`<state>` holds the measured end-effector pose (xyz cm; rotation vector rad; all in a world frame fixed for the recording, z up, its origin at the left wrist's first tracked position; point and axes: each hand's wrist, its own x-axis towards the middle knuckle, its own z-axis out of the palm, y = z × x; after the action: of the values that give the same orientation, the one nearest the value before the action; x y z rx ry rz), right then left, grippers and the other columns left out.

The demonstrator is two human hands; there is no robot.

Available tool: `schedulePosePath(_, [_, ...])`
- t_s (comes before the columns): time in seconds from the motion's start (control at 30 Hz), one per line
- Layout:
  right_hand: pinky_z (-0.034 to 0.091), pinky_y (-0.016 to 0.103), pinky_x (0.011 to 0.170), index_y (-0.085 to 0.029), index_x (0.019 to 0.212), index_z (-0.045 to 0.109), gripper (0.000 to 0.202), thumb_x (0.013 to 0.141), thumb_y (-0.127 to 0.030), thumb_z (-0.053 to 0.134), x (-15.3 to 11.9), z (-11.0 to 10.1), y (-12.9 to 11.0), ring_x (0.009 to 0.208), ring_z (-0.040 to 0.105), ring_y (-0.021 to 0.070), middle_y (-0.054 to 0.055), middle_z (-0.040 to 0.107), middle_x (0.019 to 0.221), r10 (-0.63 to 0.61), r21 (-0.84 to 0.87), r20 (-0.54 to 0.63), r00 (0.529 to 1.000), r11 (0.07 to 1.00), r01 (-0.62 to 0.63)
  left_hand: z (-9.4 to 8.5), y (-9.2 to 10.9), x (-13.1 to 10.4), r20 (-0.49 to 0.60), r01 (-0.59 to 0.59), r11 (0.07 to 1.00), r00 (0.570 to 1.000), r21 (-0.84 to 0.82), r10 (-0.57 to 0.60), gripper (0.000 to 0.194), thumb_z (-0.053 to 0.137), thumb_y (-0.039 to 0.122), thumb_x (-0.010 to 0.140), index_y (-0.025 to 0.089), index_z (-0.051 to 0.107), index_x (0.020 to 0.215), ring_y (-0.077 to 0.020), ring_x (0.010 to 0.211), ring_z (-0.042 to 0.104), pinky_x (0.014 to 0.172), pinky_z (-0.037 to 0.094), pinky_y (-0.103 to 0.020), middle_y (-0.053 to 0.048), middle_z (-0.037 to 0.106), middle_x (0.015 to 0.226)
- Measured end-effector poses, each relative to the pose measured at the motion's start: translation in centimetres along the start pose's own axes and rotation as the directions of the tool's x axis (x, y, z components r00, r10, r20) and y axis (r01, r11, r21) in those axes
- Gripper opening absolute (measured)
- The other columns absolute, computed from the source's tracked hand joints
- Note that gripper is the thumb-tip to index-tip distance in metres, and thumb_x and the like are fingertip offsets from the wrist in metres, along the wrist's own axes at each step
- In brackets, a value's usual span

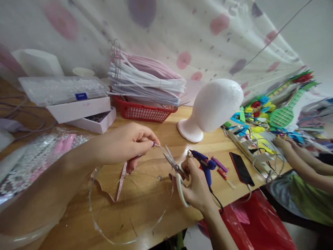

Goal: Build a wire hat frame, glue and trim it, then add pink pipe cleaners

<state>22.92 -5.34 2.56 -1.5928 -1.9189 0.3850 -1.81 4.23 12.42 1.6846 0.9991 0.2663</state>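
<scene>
Scissors (177, 168) are in the right hand (196, 185), with fingers curled in the pale handles and the blades apart. The left hand (134, 144) pinches a thin pale strand (161, 148) between thumb and finger, and the strand reaches close to the blade tips. I cannot tell if the blades touch it.

Below and between the hands is a big, thin, see-through loop (96, 227), with small pale lumps along it. Its round shape looks made, but it is bare, so the work seems to be at an early part. The strand does not look cut through at the blades. I cannot tell if it joins the loop. Some fine loose bits lie inside the loop, so it does not look tidy.

A pink tape (121, 184) hangs just under the left hand. A blue glue gun (205, 163) lies just past the right hand, near a phone (241, 168). Ahead, between the hands and the cloth, stands a white foam head (218, 104), with nothing on it.
</scene>
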Motion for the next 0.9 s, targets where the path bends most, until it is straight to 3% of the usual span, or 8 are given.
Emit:
schedulePosePath(0.3, [0.034,0.024,0.051,-0.025,0.074,0.033,0.03,0.079,-0.028,0.062,0.13,0.12,-0.17,0.053,0.044,0.0116,-0.006,0.047,0.062,0.034,-0.024,-0.028,0.999,0.999,-0.035,0.29,0.04,0.27,0.001,-0.001,1.0,1.0,0.001,0.001,0.03,0.052,0.03,0.09,0.018,0.061,0.115,-0.014,0.04,0.058,0.045,0.046,-0.022,0.009,0.055,0.041])
schedulePosePath(0.53, [0.033,0.023,0.048,-0.025,0.068,0.034,0.024,0.068,-0.019,0.057,-0.1,0.52,-0.11,0.049,0.043,0.0114,-0.006,0.047,0.056,0.029,-0.052,-0.115,0.993,0.998,-0.035,0.27,0.09,0.24,0.027,-0.005,1.0,1.0,0.024,0.005,0.028,0.05,0.028,0.091,0.018,0.059,0.116,-0.0135,0.04,0.057,0.045,0.045,-0.022,0.009,0.055,0.042])
schedulePosePath(0.9, [0.036,0.021,0.048,-0.025,0.07,0.035,0.025,0.065,-0.014,0.057,0.43,0.81,0.15,0.048,0.046,0.0109,-0.006,0.049,0.056,-0.119,-0.126,-0.209,0.971,0.988,0.094,-0.05,0.76,-0.65,-0.009,-0.027,0.999,1.0,0.043,0.027,0.026,0.049,0.03,0.092,0.019,0.061,0.113,-0.0112,0.041,0.055,0.046,0.041,-0.019,0.01,0.054,0.042])
